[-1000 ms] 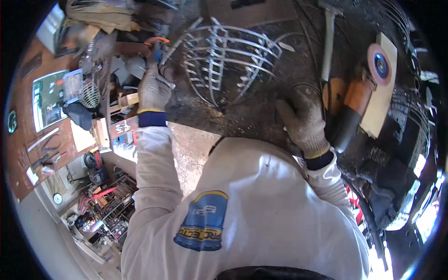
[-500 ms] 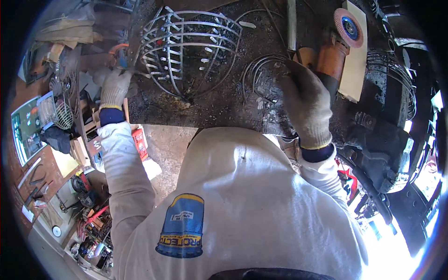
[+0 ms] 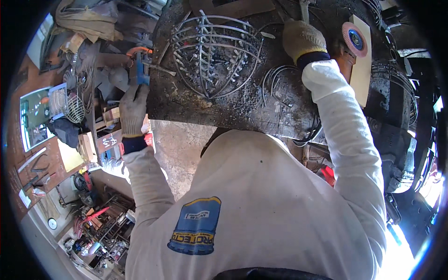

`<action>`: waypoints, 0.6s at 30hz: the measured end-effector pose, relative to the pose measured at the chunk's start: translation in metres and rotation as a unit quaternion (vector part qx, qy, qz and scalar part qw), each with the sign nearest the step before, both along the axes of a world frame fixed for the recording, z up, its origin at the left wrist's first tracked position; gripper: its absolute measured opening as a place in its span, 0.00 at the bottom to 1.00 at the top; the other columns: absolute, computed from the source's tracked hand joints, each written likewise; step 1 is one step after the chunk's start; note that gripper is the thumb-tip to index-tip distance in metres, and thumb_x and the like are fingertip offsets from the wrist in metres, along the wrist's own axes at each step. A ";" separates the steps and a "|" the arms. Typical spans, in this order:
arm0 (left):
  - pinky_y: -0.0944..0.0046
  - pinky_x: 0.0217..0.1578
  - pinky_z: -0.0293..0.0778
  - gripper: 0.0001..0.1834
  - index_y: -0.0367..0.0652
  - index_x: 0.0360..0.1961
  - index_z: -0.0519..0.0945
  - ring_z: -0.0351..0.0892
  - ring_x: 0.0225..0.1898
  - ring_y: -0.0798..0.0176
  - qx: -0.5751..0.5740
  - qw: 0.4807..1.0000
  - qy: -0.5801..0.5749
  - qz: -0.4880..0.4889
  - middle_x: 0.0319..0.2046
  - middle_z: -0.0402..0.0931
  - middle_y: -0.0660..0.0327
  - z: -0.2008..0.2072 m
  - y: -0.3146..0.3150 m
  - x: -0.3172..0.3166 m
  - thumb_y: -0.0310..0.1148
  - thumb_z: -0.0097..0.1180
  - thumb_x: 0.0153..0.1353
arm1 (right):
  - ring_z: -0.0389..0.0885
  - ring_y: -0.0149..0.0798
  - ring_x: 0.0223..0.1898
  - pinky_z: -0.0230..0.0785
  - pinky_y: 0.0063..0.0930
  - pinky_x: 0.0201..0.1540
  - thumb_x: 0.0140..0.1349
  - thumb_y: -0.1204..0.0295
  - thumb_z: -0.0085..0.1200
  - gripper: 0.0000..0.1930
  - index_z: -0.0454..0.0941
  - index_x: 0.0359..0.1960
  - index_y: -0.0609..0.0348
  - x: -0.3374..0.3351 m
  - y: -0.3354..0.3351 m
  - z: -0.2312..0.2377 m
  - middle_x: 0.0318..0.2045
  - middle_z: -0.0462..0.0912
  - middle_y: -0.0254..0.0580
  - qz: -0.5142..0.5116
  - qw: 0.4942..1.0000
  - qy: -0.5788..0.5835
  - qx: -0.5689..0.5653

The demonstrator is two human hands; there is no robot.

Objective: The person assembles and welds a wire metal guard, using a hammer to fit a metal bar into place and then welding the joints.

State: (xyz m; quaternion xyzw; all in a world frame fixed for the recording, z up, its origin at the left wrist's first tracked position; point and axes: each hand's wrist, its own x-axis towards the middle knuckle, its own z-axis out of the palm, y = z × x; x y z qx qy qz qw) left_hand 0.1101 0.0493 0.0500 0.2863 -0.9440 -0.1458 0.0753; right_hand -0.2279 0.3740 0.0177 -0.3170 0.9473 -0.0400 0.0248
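Note:
My left hand (image 3: 134,109), in a pale work glove, rests by the left edge of the dark metal table (image 3: 196,112). Its fingers stretch toward a blue tool with an orange curved part (image 3: 140,70), their tips at its lower end. My right hand (image 3: 304,43), also gloved, reaches to the far side and closes over the near end of a grey metal bar (image 3: 304,10); its fingertips are hidden. Between the hands a cage of bent metal rods (image 3: 217,46) lies on the table. Several curved rods (image 3: 275,81) lie nearer my right arm.
An angle grinder with a pink flap disc (image 3: 354,39) lies at the right against a pale board (image 3: 363,74). A metal tool with a flared end (image 3: 163,69) projects over the table's left edge. Cluttered shelves (image 3: 107,233) stand at the lower left.
My right hand has moved farther across the table, from beside the curved rods to the grey bar. The view has shifted; my left hand now sits lower, below the blue tool.

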 end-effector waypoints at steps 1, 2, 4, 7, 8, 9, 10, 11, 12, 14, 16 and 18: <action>0.53 0.47 0.75 0.20 0.37 0.48 0.83 0.84 0.45 0.45 0.045 0.998 0.002 0.035 0.41 0.83 0.43 -0.002 0.004 0.008 0.44 0.57 0.67 | 0.86 0.60 0.45 0.80 0.54 0.47 0.66 0.71 0.47 0.13 0.83 0.45 0.57 -0.004 -0.001 -0.001 0.41 0.87 0.60 -0.013 1.000 -0.008 0.009; 0.55 0.47 0.74 0.19 0.37 0.49 0.83 0.83 0.43 0.44 0.065 0.994 0.010 0.090 0.42 0.83 0.45 -0.002 0.010 0.016 0.43 0.57 0.68 | 0.86 0.60 0.47 0.79 0.53 0.49 0.65 0.71 0.47 0.13 0.82 0.47 0.57 -0.007 -0.001 -0.003 0.43 0.86 0.61 -0.010 1.000 -0.013 0.013; 0.56 0.45 0.74 0.19 0.37 0.50 0.83 0.82 0.40 0.48 0.106 0.986 0.037 0.124 0.40 0.84 0.47 -0.016 0.010 0.038 0.42 0.58 0.68 | 0.85 0.60 0.48 0.78 0.52 0.51 0.65 0.69 0.48 0.14 0.82 0.47 0.57 -0.008 -0.005 -0.001 0.44 0.86 0.62 -0.012 1.000 -0.016 0.021; 0.58 0.40 0.76 0.19 0.37 0.51 0.83 0.81 0.33 0.59 0.166 0.969 0.036 0.181 0.35 0.84 0.51 -0.008 0.029 0.039 0.41 0.58 0.68 | 0.84 0.61 0.51 0.76 0.50 0.55 0.65 0.64 0.50 0.16 0.82 0.49 0.57 -0.021 -0.002 -0.008 0.47 0.85 0.63 -0.049 0.998 -0.032 0.010; 0.60 0.37 0.76 0.19 0.37 0.52 0.83 0.81 0.31 0.63 0.168 0.971 0.050 0.161 0.34 0.84 0.53 -0.010 0.030 0.045 0.40 0.57 0.68 | 0.83 0.61 0.52 0.75 0.49 0.57 0.65 0.62 0.51 0.18 0.81 0.50 0.57 -0.025 -0.002 -0.009 0.48 0.84 0.63 -0.073 0.996 -0.045 -0.015; 0.61 0.33 0.77 0.18 0.36 0.52 0.83 0.80 0.29 0.66 0.171 0.973 0.060 0.143 0.33 0.84 0.54 -0.010 0.032 0.050 0.38 0.57 0.69 | 0.83 0.61 0.52 0.75 0.49 0.57 0.65 0.62 0.51 0.18 0.81 0.50 0.57 -0.022 -0.003 0.003 0.48 0.84 0.63 -0.071 0.996 -0.047 -0.015; 0.61 0.33 0.77 0.18 0.36 0.52 0.83 0.80 0.29 0.66 0.170 0.973 0.058 0.146 0.33 0.84 0.54 -0.009 0.036 0.055 0.38 0.57 0.69 | 0.82 0.62 0.53 0.74 0.49 0.58 0.64 0.60 0.52 0.20 0.81 0.51 0.58 -0.021 0.000 0.019 0.48 0.84 0.63 -0.090 0.992 -0.073 -0.047; 0.63 0.30 0.77 0.17 0.35 0.52 0.83 0.80 0.28 0.67 0.212 0.960 0.076 0.165 0.33 0.84 0.55 -0.004 0.045 0.051 0.37 0.57 0.69 | 0.81 0.62 0.55 0.73 0.49 0.58 0.63 0.58 0.52 0.22 0.80 0.52 0.59 -0.021 0.004 0.030 0.49 0.84 0.63 -0.115 0.986 -0.095 -0.079; 0.65 0.28 0.77 0.17 0.34 0.52 0.83 0.80 0.26 0.68 0.251 0.946 0.093 0.185 0.33 0.84 0.56 0.000 0.052 0.048 0.35 0.56 0.69 | 0.82 0.60 0.54 0.73 0.48 0.57 0.62 0.55 0.53 0.25 0.79 0.55 0.60 -0.025 0.010 0.028 0.48 0.85 0.60 -0.103 0.986 -0.069 -0.111; 0.67 0.26 0.77 0.16 0.34 0.52 0.82 0.80 0.25 0.69 0.240 0.947 0.110 0.185 0.33 0.83 0.57 0.003 0.063 0.046 0.34 0.57 0.69 | 0.83 0.60 0.53 0.73 0.47 0.57 0.62 0.55 0.54 0.25 0.79 0.55 0.59 -0.020 0.028 0.041 0.47 0.85 0.59 -0.121 0.972 -0.090 -0.178; 0.69 0.26 0.78 0.14 0.35 0.53 0.81 0.81 0.25 0.70 0.232 0.944 0.152 0.179 0.32 0.83 0.58 0.006 0.069 0.048 0.30 0.56 0.69 | 0.86 0.51 0.47 0.73 0.39 0.54 0.63 0.58 0.55 0.24 0.79 0.57 0.58 -0.029 0.047 0.029 0.42 0.87 0.51 -0.075 0.942 -0.040 -0.325; 0.69 0.26 0.78 0.14 0.35 0.53 0.81 0.81 0.25 0.70 0.215 0.947 0.179 0.157 0.32 0.83 0.58 0.015 0.086 0.040 0.29 0.56 0.70 | 0.86 0.45 0.43 0.74 0.35 0.49 0.65 0.61 0.54 0.22 0.79 0.57 0.58 -0.019 0.056 0.039 0.39 0.87 0.47 -0.069 0.921 -0.041 -0.382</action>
